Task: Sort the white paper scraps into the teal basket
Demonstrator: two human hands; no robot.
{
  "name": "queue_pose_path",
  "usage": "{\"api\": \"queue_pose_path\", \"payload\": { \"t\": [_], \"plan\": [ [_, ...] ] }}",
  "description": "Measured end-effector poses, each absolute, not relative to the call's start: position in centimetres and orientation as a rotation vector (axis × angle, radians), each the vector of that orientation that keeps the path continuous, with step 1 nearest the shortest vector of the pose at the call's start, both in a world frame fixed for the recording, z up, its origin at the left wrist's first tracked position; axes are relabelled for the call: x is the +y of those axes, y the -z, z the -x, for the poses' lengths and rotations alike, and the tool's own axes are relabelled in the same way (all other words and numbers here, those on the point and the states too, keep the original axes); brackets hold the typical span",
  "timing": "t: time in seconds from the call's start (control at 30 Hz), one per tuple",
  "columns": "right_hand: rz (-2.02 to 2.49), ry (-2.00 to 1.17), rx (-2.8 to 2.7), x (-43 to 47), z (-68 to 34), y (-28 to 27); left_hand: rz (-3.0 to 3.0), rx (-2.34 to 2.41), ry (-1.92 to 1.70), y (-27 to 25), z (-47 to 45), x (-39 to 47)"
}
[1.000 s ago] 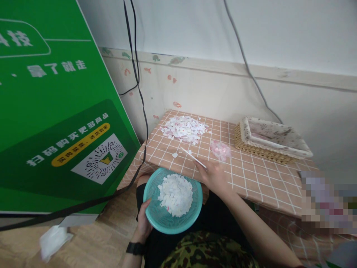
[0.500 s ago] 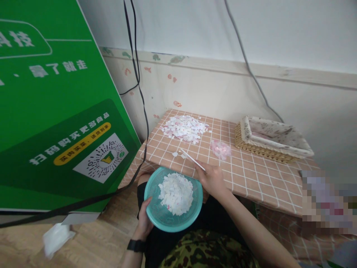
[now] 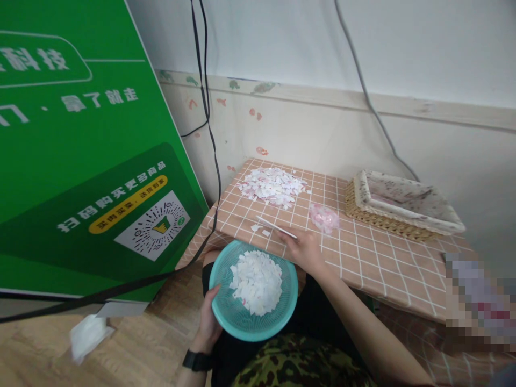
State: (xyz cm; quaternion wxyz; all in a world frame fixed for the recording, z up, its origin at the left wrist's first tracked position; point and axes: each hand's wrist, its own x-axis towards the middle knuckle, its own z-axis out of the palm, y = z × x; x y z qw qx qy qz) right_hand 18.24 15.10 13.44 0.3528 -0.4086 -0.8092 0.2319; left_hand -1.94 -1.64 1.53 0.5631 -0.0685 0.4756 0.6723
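Note:
My left hand (image 3: 209, 320), with a black watch on the wrist, grips the near-left rim of a round teal plastic colander (image 3: 285, 317) above my lap. A heap of small white paper scraps (image 3: 257, 282) lies in it. Just beyond the rim, my right hand (image 3: 307, 251) is closed on a thin white stick (image 3: 274, 226), which points left over the table's front edge. A few loose paper scraps (image 3: 266, 233) lie on the cloth beside the stick. Farther back is a larger pile of white and pinkish scraps (image 3: 272, 185).
The table wears a brown checked cloth (image 3: 363, 258). A crumpled pink-tinted clear plastic bag (image 3: 324, 217) and a lined wicker basket (image 3: 395, 220) stand to the right. A green printed panel (image 3: 80, 161) and hanging black cables (image 3: 215, 161) are on the left. White plastic (image 3: 89, 336) lies on the floor.
The stick's tip has swung slightly left and now lies beyond the loose scraps. One scrap sits a little closer to the table's front edge. The whole view has shifted slightly.

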Motion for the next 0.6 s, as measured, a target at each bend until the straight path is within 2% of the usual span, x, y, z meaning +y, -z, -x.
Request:
{"api": "queue_pose_path", "payload": {
  "t": [0.3, 0.6],
  "plan": [
    [0.944, -0.662, -2.22, 14.9, -19.0, -14.4, 0.145, 1.128, -1.554, -6.8, 2.7, -1.6],
    [0.859, -0.742, -2.224, 13.2, -19.1, -14.6, 0.087, 1.086, -1.558, -8.4, 2.9, -0.7]
  ]
}}
